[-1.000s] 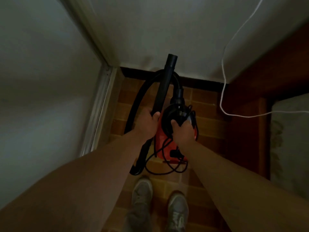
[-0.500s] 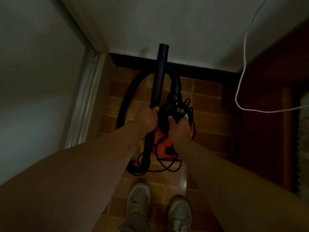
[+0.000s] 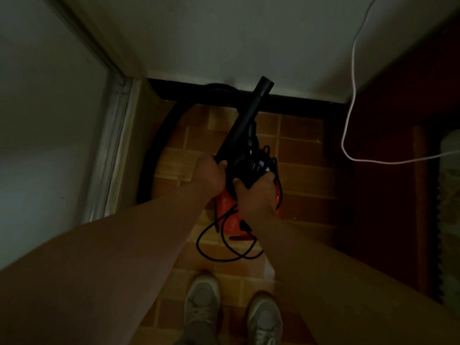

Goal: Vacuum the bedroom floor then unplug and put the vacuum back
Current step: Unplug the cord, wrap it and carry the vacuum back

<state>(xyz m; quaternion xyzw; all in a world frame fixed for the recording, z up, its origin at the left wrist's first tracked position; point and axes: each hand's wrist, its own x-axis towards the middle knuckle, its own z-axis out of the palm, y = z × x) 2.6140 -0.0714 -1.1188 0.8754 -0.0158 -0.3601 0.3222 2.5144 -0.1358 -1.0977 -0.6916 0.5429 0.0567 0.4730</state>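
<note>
Two hands: left hand (image 3: 208, 174) grips the black tube (image 3: 245, 125); right hand (image 3: 256, 195) grips the vacuum (image 3: 230, 220) top.
Handling: looks rigid, fairly light; loose cord (image 3: 198, 242) may snag.

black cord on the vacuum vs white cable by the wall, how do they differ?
Pose: the black cord hangs in loose loops by the red vacuum; the white cable runs down the wall, then bends right. Contact: the black cord bunches by the right hand; no hand touches the white cable. Both are thin and slack.
</note>
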